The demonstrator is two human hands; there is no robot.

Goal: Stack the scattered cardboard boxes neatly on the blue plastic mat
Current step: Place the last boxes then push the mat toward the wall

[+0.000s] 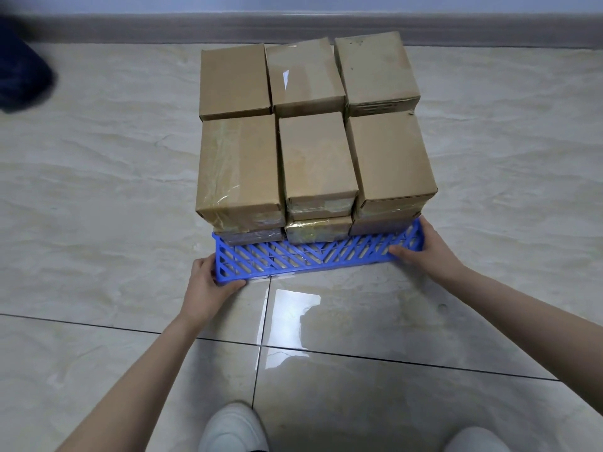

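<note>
Brown rectangular cardboard boxes (318,158), several wrapped in clear tape, stood packed edge to edge, three across and two deep, with more boxes beneath. They sat on a blue latticed plastic mat (326,265), whose near strip lay bare.

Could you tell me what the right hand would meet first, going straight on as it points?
The right hand grips the blue mat at its corner; beyond that, probably the lower front-right box, though depth is unclear.

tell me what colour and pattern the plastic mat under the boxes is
Blue mat, an open lattice of diagonal slats, seen best in the head view.
</note>
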